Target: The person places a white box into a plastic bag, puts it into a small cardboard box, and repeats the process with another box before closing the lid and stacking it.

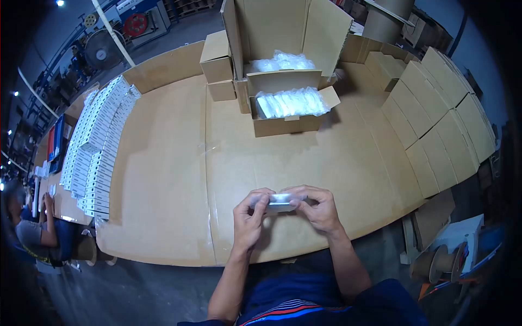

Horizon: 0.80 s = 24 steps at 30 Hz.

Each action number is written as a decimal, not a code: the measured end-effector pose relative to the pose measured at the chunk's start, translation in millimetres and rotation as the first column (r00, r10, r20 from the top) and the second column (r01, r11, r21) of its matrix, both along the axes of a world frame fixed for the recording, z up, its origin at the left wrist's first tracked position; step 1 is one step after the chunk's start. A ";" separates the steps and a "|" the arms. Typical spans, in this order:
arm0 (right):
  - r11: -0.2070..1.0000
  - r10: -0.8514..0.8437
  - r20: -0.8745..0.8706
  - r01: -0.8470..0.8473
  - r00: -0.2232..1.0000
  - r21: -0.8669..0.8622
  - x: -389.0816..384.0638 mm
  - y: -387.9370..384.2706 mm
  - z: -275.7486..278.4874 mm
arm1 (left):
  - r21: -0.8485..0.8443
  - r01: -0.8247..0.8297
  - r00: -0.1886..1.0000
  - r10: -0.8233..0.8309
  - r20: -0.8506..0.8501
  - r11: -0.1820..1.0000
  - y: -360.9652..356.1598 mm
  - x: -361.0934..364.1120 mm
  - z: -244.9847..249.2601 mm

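Between both hands, just above the table near its front edge, is a small plastic-wrapped packet [280, 203], pale and shiny on top. My left hand [250, 218] is closed on its left end, the thumb at the near side. On the right end, my right hand [318, 209] pinches it with thumb and fingers. What lies inside the wrap cannot be made out. Beyond the hands stands an open cardboard box [287, 128] filled with a row of similar clear-wrapped packets [292, 103].
A taller open carton [274, 27] with more wrapped packets stands behind. Stacked white boxes [98, 157] line the table's [163, 163] left side. Closed brown boxes [435, 125] are piled at right. A seated person [41, 228] is at far left; cable spools [437, 265] stand lower right.
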State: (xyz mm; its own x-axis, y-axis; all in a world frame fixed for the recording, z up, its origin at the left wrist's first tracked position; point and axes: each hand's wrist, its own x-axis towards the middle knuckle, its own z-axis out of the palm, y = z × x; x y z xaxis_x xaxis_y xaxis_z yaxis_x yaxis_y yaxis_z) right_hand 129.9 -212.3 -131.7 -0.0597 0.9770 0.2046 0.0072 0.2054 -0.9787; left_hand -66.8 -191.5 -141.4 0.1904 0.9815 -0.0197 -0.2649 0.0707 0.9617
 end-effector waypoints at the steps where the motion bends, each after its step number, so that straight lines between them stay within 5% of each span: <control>1: 0.999 -0.018 -0.011 0.018 1.000 -0.033 1.4 -1.0 1.4 | -0.033 -0.020 1.000 0.020 0.001 0.999 0.0 2.1 1.5; 7: 0.953 -0.255 -0.271 0.289 0.928 0.093 9.5 1.7 -3.8 | -0.089 -0.129 0.989 0.135 0.062 0.988 1.0 9.3 4.9; 12: 0.982 -0.009 0.180 -0.025 0.984 0.185 9.4 -1.1 8.9 | -0.078 -0.132 0.991 0.135 0.027 0.988 2.7 12.6 -1.6; 19: 0.994 -0.087 0.251 0.067 0.964 0.087 4.9 -1.1 14.4 | -0.163 -0.041 0.963 0.083 0.258 0.986 7.8 4.6 -25.0; 24: 0.995 -0.095 0.285 0.080 0.954 0.065 9.3 -1.5 11.7 | -0.184 -0.063 0.972 0.102 0.209 0.981 0.5 9.1 16.0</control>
